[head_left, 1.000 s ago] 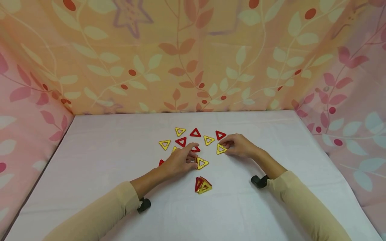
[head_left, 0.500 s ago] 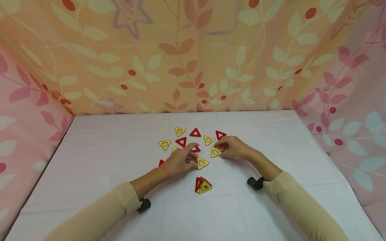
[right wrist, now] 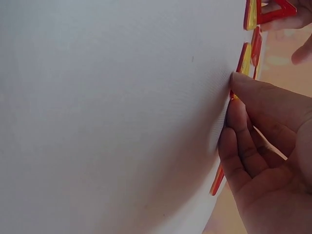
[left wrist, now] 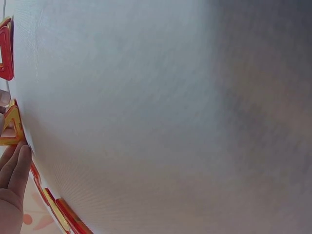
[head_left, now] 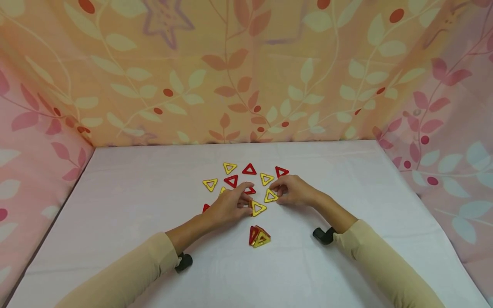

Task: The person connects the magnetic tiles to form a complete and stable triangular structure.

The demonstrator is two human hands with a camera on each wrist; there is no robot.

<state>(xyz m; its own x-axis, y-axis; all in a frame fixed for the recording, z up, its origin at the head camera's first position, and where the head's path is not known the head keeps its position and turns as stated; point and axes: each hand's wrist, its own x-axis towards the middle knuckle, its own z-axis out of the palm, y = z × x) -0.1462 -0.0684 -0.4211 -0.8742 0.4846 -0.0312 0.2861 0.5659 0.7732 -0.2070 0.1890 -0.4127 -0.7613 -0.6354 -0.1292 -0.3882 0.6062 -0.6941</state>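
My left hand (head_left: 230,206) holds a triangular magnetic tile standing on edge between thumb and fingers; in the left wrist view this upright tile (left wrist: 17,127) shows a yellow side. Against it lies a yellow triangular magnetic tile (head_left: 259,208), just right of my left fingertips. My right hand (head_left: 297,191) pinches another yellow triangular magnetic tile (head_left: 271,196) at its right side, low on the table and a small gap from the tile by my left hand. Nearer the front stands a small pyramid (head_left: 260,238) of red and yellow triangles.
Loose triangles lie behind the hands: red ones (head_left: 249,169) and yellow ones (head_left: 210,185), several in all. A red tile (head_left: 282,171) lies just behind my right hand. My left hand partly covers a few. The white-covered table (head_left: 135,184) ends at a patterned cloth (head_left: 185,107).
My right hand has slid the yellow triangular tile leftward and slightly toward the front, closer to my left hand. The left hand and the pyramid stay where they were.
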